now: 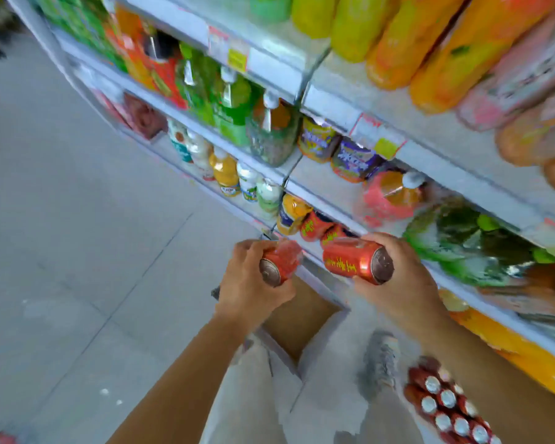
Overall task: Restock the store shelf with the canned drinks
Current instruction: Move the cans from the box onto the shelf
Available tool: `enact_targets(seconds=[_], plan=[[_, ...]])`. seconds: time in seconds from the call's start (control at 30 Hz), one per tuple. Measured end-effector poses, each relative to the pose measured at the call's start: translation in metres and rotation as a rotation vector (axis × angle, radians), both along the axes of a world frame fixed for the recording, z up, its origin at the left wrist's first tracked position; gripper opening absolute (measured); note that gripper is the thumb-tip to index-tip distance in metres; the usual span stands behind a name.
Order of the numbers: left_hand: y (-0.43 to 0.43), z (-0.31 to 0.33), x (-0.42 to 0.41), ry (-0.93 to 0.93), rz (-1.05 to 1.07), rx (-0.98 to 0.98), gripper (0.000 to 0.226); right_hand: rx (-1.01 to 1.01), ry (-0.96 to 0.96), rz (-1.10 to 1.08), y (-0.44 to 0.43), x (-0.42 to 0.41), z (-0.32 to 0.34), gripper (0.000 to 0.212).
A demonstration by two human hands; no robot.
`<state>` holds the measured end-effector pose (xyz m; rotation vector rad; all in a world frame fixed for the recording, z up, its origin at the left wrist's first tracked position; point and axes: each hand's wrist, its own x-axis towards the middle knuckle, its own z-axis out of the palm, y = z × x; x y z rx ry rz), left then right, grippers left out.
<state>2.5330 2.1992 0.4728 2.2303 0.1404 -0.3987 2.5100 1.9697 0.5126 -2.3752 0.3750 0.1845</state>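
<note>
My left hand (249,283) grips a red can (281,262) with its silver end facing me. My right hand (401,283) grips a second red can (354,261) with yellow lettering, lying sideways, top end to the right. Both cans hover just in front of the low shelf (318,251), where two like red cans (314,225) stand next to a yellow and blue can. A pack of several red cans (446,405) sits on the floor at the lower right.
Shelves with bottled drinks run diagonally from upper left to right: green bottles (231,104), small white and orange bottles (228,174), large yellow and orange bottles (398,36). Grey tiled floor (77,235) lies left. A brown box (302,315) sits below my hands, above my legs.
</note>
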Motion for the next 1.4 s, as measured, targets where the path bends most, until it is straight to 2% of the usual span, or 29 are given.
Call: enact_targets(seconds=[0.2, 0.33, 0.47, 0.63, 0.8, 0.97, 1.2, 1.3, 1.4], plan=[[-0.016, 0.184, 0.029, -0.278, -0.307, 0.010, 0.070, 0.131, -0.284, -0.214, -0.007, -0.039, 0.170, 0.060], [-0.058, 0.284, 0.024, -0.431, -0.415, -0.103, 0.071, 0.171, -0.548, -0.425, -0.034, -0.067, 0.249, 0.067], [-0.115, 0.354, 0.008, -0.596, -0.504, -0.243, 0.058, 0.174, -0.748, -0.473, -0.083, -0.094, 0.314, 0.063], [-0.203, 0.398, -0.009, -0.717, -0.547, -0.394, 0.054, 0.104, -0.931, -0.462, -0.162, -0.112, 0.366, 0.063], [-0.270, 0.415, -0.028, -0.776, -0.435, -0.497, 0.042, 0.084, -0.903, -0.424, -0.250, -0.100, 0.391, 0.062], [-0.302, 0.414, -0.040, -0.793, -0.287, -0.492, 0.042, 0.064, -0.733, -0.262, -0.312, -0.050, 0.392, 0.062], [-0.304, 0.417, -0.046, -0.775, -0.200, -0.384, 0.055, 0.144, -0.658, -0.199, -0.338, 0.005, 0.387, 0.061], [-0.301, 0.418, -0.046, -0.776, -0.196, -0.352, 0.056, 0.246, -0.630, -0.220, -0.337, 0.012, 0.380, 0.072], [-0.300, 0.416, -0.045, -0.769, -0.190, -0.343, 0.053, 0.194, -0.606, -0.250, -0.334, 0.013, 0.367, 0.084]])
